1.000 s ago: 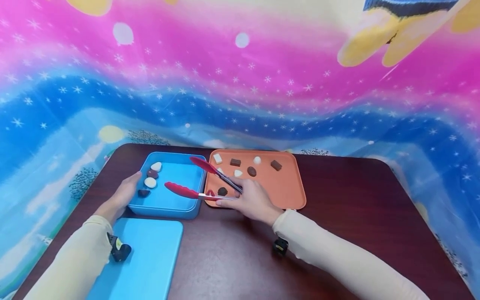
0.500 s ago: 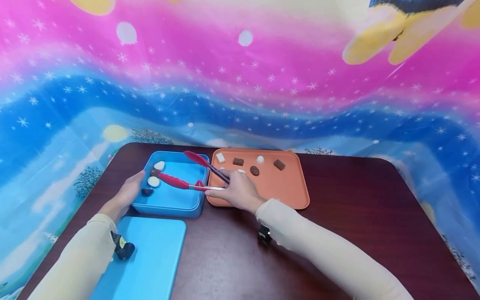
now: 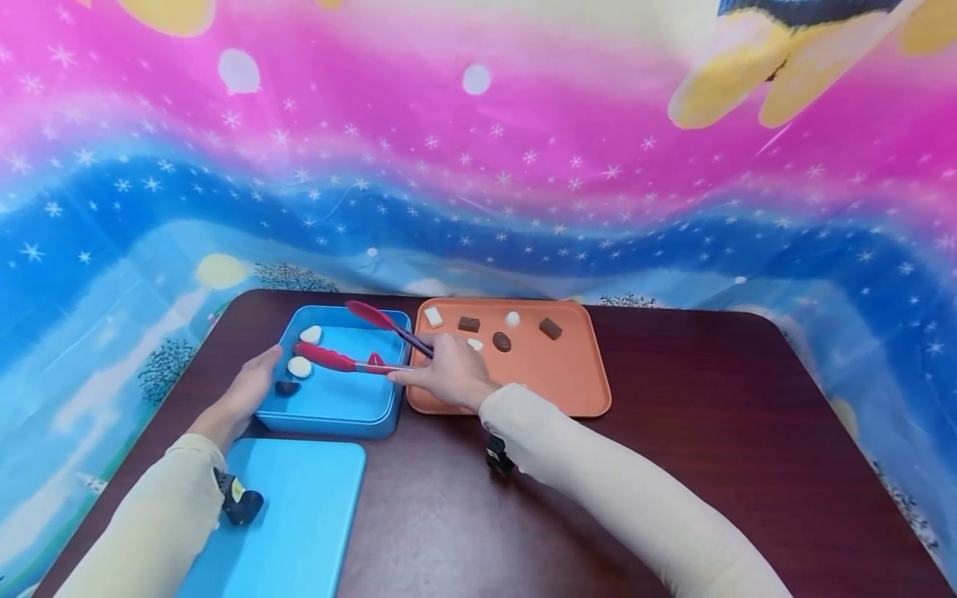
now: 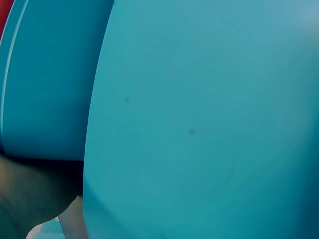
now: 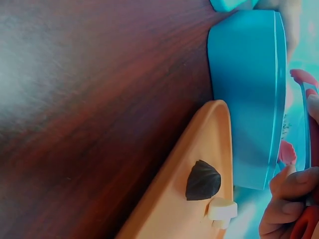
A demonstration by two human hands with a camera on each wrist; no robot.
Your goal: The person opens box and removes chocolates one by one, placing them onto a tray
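Observation:
My right hand [image 3: 449,370] grips a pair of red-tipped tongs [image 3: 374,367], whose arms are spread apart over the blue box [image 3: 329,422]. One red tip covers most of a brown piece near the box's left wall; whether it touches it I cannot tell. A white egg-shaped piece [image 3: 311,335], a white round piece [image 3: 300,367] and a dark piece [image 3: 287,388] lie around that tip. My left hand [image 3: 250,384] rests against the box's left outer side, its fingertips near the rim; in the left wrist view only part of the hand [image 4: 30,194] shows.
Right of the box, an orange tray [image 3: 583,382] bears several chocolate-like pieces, including a brown block [image 3: 551,329] and a brown oval [image 3: 502,341]. The right wrist view adds a dark ridged piece [image 5: 203,180]. A blue lid [image 3: 292,507] lies before the box.
My right hand has carried the spread tongs leftward, from over the tray's edge to deeper over the box. The lower tip now overlaps the brown piece. My left hand stays at the box.

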